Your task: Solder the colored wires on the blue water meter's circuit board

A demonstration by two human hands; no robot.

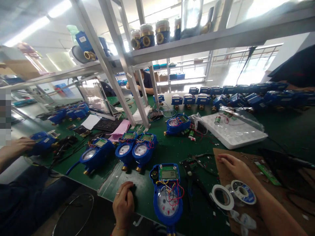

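Head view, lower centre: left hand [123,205] curled shut beside the open water meter [167,193]; right hand [233,165] flat, fingers loosely spread, empty; wiring work seems paused; picking up a tool looks next.

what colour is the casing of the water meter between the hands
Blue, seen best in the head view: the water meter has a blue casing with a green display board on top.
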